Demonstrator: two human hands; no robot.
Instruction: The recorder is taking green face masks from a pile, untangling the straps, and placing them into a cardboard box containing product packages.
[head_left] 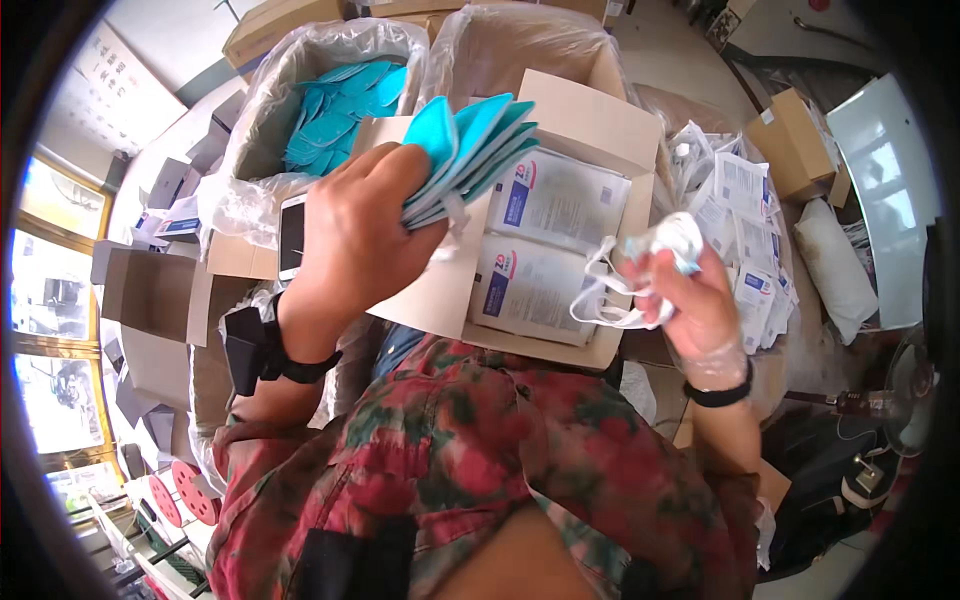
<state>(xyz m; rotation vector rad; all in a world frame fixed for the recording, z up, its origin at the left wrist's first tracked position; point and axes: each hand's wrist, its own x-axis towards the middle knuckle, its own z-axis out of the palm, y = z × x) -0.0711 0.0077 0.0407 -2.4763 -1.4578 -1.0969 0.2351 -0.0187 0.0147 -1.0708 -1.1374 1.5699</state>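
Observation:
My left hand point(362, 225) is closed around a fanned stack of teal folded face masks point(470, 150), held over the left side of an open cardboard box. White ear loops hang under the stack. My right hand point(700, 305) grips a bunched white bundle with elastic loops point(678, 238), with small touches of teal, to the right of the box. Blur hides the bundle's exact make-up. Its loops dangle toward the box. Inside the open box point(590, 112) lie two side-by-side piles of flat white printed packets point(560, 195), between my two hands.
A plastic-lined carton point(265, 130) full of teal masks point(345, 110) stands at the back left, beside another lined carton point(530, 40). A phone point(291, 238) lies near my left wrist. Loose white packets point(745, 215) heap at right. Open small boxes point(155, 295) stand at left.

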